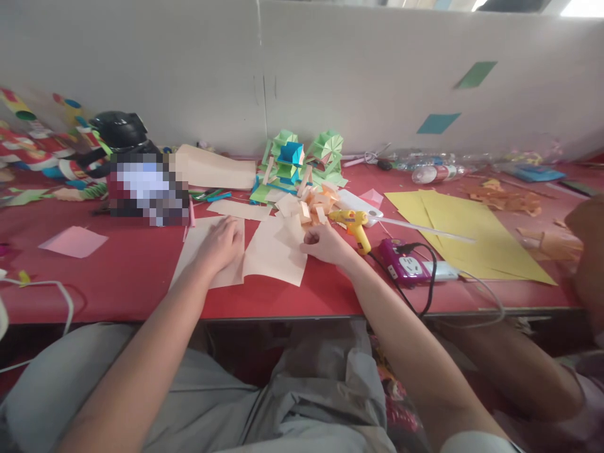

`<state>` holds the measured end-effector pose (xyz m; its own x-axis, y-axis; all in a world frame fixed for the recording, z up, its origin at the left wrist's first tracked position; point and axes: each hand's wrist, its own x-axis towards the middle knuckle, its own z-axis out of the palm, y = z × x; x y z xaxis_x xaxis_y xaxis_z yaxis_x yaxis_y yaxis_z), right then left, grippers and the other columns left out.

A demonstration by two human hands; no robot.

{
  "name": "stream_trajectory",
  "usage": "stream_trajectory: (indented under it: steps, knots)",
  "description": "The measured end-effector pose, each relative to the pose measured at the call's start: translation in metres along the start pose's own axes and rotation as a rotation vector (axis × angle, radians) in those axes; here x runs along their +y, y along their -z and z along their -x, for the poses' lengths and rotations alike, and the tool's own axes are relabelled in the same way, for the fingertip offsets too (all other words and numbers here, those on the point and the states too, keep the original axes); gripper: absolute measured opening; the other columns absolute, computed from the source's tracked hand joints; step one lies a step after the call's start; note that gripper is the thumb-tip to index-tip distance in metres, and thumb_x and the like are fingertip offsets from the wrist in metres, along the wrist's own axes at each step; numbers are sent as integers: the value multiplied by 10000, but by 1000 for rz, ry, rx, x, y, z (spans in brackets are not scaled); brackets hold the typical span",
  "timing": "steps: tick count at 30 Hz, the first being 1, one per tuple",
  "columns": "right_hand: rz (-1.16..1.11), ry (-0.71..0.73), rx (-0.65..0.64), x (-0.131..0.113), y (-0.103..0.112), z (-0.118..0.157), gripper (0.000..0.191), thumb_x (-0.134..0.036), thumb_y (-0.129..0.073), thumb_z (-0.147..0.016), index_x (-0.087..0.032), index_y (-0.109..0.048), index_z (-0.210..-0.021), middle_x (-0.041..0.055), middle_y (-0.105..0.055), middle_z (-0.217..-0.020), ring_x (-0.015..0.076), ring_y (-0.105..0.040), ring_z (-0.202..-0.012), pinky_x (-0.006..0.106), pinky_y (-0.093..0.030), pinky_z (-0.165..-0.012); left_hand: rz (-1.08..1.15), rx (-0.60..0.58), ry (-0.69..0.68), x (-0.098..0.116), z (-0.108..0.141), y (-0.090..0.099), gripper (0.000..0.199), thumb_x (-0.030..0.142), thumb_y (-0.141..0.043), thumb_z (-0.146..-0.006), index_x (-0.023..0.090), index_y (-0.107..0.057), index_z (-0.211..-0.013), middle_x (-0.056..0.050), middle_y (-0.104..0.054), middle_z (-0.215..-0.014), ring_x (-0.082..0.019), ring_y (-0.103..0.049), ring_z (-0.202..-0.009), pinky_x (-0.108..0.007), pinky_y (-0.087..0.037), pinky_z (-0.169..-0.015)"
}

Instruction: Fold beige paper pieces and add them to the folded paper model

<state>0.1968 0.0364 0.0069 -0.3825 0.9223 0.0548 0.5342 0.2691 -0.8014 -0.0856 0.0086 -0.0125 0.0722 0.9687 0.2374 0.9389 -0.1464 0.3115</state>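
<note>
My left hand (223, 242) lies on a cream paper sheet (191, 255), fingers together and slightly bent, holding nothing that shows. Beside it is a second cream sheet (271, 258) with its near edge curling up. My right hand (325, 245) is closed in a pinch at that sheet's right edge, thumb and forefinger forming a ring on the paper. Just beyond are folded peach paper pieces (318, 201). A yellow glue gun (353, 225) with a long clear glue stick lies right of my right hand.
A purple power strip (403, 261) with cables and yellow sheets (462, 233) lie to the right, near another person's arm (587, 251). Green and blue paper models (292, 154) stand behind. A black figure with a pixelated front (148, 189) and pink paper (73, 242) are left.
</note>
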Motion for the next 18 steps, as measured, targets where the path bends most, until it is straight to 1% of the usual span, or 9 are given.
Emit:
stream_trajectory:
  steps: [3, 5, 7, 9, 11, 13, 15, 18]
  knots:
    - [10, -10, 37, -4, 1, 3, 232, -241, -669, -675, -198, -470, -565, -41, -489, -570, 95, -418, -549, 267, -312, -534, -1, 43, -14, -1, -1, 0, 341, 237, -365, -946, 144, -588, -1186, -160, -533, -1428, -286, -399, -1410, -489, -308, -1174]
    - [8, -16, 53, -7, 1, 5, 306, -318, -683, -716, -203, -443, -565, -37, -475, -573, 99, -409, -554, 270, -299, -525, -23, 71, -24, 0, -1, 2, 317, 242, -379, -937, 156, -615, -1129, -154, -583, -1358, -288, -460, -1358, -459, -348, -1155]
    - [9, -16, 21, -9, 0, 6, 404, -427, -696, -738, -204, -415, -554, -30, -471, -579, 102, -404, -559, 273, -280, -514, -54, 83, -18, 2, -1, 4, 295, 246, -392, -929, 174, -633, -1083, -140, -624, -1282, -289, -520, -1291, -437, -398, -1119]
    - [10, -18, -32, -9, -1, 7, 430, -484, -714, -723, -200, -435, -562, -25, -488, -593, 105, -416, -565, 272, -281, -511, -77, 81, 2, 4, 0, 6, 285, 244, -398, -924, 191, -641, -1063, -127, -640, -1248, -292, -552, -1249, -430, -432, -1085]
    - [17, -21, -43, -7, -1, 6, 367, -440, -729, -701, -195, -479, -592, -24, -509, -610, 106, -435, -574, 268, -304, -520, -84, 69, 15, 6, 1, 7, 296, 238, -389, -925, 186, -640, -1074, -129, -634, -1263, -295, -550, -1253, -432, -434, -1081]
    - [30, -12, -29, -5, -2, 5, 267, -335, -718, -675, -191, -502, -615, -25, -518, -622, 106, -447, -583, 264, -326, -537, -82, 46, 0, 7, 3, 7, 320, 227, -374, -928, 159, -626, -1115, -149, -602, -1321, -300, -513, -1299, -447, -398, -1112]
    - [37, -1, -28, -3, -1, 3, 209, -259, -681, -648, -192, -488, -606, -32, -507, -616, 102, -439, -576, 262, -323, -541, -83, 17, -17, 7, 4, 6, 349, 221, -359, -935, 130, -595, -1175, -176, -547, -1396, -312, -449, -1362, -494, -343, -1145]
    - [35, 13, -54, -3, 1, 2, 181, -223, -640, -621, -197, -465, -584, -44, -479, -592, 98, -421, -559, 262, -306, -535, -76, -16, -5, 5, 6, 3, 376, 233, -343, -952, 115, -550, -1242, -190, -472, -1478, -319, -372, -1421, -552, -281, -1166]
